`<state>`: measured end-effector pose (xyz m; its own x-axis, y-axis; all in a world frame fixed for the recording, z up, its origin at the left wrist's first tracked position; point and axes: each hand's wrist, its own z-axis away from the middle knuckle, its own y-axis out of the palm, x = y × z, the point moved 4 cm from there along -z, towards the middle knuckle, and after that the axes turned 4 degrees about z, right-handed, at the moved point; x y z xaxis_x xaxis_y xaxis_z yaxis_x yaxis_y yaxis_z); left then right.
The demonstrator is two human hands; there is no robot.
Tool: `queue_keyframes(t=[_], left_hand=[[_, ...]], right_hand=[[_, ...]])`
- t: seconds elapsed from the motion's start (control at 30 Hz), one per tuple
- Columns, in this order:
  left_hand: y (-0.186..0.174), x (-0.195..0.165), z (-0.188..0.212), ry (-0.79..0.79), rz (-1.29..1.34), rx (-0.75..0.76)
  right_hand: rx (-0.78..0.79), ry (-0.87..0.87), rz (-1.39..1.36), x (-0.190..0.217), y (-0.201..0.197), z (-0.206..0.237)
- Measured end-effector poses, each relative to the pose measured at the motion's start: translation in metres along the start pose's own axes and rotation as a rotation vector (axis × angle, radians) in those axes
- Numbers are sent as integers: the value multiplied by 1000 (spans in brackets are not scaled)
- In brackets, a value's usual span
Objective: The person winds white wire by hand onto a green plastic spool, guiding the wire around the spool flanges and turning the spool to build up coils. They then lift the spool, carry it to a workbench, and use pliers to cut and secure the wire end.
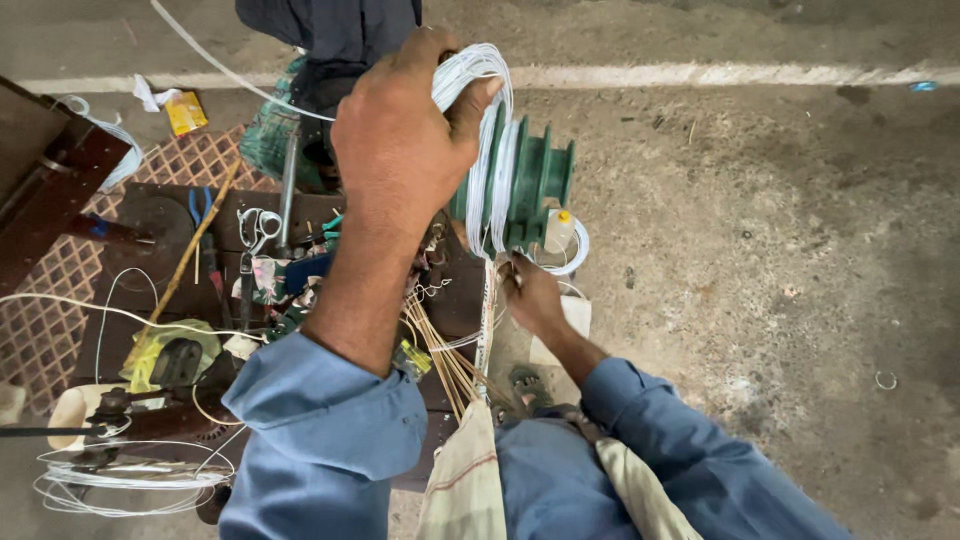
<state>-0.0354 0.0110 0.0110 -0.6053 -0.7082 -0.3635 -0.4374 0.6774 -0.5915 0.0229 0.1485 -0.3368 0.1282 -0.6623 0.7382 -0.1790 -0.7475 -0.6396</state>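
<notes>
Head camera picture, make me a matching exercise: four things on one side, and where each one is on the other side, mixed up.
Things:
1. left hand
2. right hand
3. scissors
4. loose wire coil

Places:
A. bottom left, on the ground
B. below the green spool, at the strands hanging from it
C. raised, gripping a bundle of white wire
D. on the dark board among tools

Pairs: 1-C, 2-B, 3-D, 4-A

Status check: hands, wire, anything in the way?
Left hand gripping white wire coil on green stepped former. Right hand pinching wire strands below. Scissors, tools cluttered left.
</notes>
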Motion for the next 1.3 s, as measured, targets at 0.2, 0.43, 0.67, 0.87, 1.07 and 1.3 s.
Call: queue_keyframes(t=[0.2, 0.43, 0.67, 0.87, 1.07, 1.3], left_hand=[[1, 0, 2, -34, -2, -11], [1, 5, 3, -4, 12, -58], [6, 8, 1, -61, -13, -24], [5, 8, -2, -65, -42, -3], [6, 8, -2, -119, -7, 50], [0, 3, -8, -85, -19, 188]], right_hand=[[26, -146, -89, 61, -34, 43], [368, -163, -165, 124, -85, 61], [608, -513, -285, 178, -166, 28], [311, -619, 190, 219, -194, -6], [237, -511, 70, 227, -238, -83], [391, -50, -437, 199, -230, -154]])
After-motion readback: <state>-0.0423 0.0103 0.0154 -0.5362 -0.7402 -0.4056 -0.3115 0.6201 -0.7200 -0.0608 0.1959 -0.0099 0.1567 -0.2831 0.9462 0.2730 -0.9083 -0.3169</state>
